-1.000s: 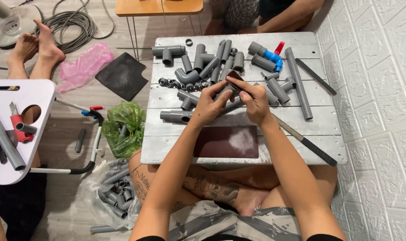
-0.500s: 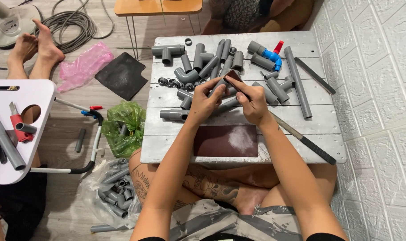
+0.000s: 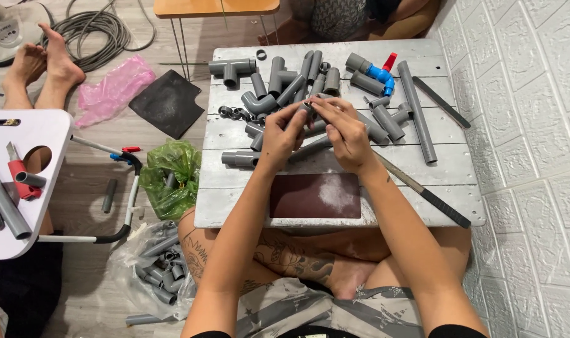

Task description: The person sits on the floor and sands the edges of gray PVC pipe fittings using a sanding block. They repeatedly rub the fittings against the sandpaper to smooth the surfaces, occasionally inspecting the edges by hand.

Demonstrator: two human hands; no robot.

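Observation:
My left hand (image 3: pixel 283 134) and my right hand (image 3: pixel 344 131) meet above the middle of a low grey wooden table (image 3: pixel 247 206). Between the fingertips of both hands is a small grey pipe fitting (image 3: pixel 308 107), mostly hidden by my fingers. Just behind the hands lies a heap of grey pipe pieces (image 3: pixel 278 81), elbows and tees. A short grey pipe coupling (image 3: pixel 238 159) lies left of my left wrist. A dark reddish sheet of sandpaper (image 3: pixel 315 195) lies on the table under my forearms.
A long grey pipe (image 3: pixel 416 112) and a dark flat file (image 3: pixel 422 191) lie on the right side of the table. A blue valve with a red handle (image 3: pixel 380 70) sits at the back. Left on the floor are a green bag (image 3: pixel 172 175), a clear bag of fittings (image 3: pixel 156 269), and another person's feet (image 3: pixel 41 66).
Both hands have moved slightly away from me with the small fitting, and the fingers have shifted on it. The things on the table lie as before.

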